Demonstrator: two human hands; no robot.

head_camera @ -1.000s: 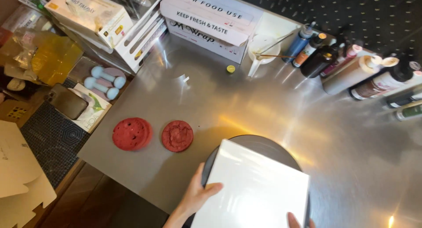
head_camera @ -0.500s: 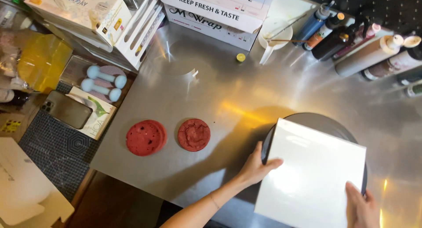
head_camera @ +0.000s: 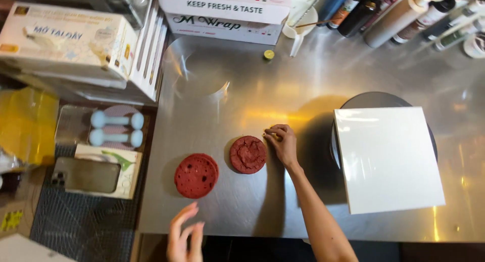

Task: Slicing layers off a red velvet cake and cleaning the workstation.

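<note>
Two round red cake layers lie flat on the steel table (head_camera: 303, 75), one on the left (head_camera: 196, 175) and one on the right (head_camera: 248, 154). My right hand (head_camera: 283, 143) reaches in from the bottom, and its curled fingers rest on the upper right rim of the right layer. My left hand (head_camera: 184, 237) hovers at the bottom edge with its fingers spread and nothing in it, just below the left layer. Right of my arm, a white square board (head_camera: 389, 158) lies on a dark round turntable (head_camera: 374, 99).
Boxes of film wrap (head_camera: 227, 14) and a row of bottles (head_camera: 394, 14) line the back edge, with a white cup (head_camera: 299, 23) and a small green cap (head_camera: 269, 54) nearby. A glove box (head_camera: 65, 39), two pale blue dumbbell shapes (head_camera: 116, 129) and a phone (head_camera: 86, 175) sit at the left.
Both hands have left the white board. My right hand moved left onto the right cake layer, and my left hand dropped to the bottom edge. The view has shifted.
</note>
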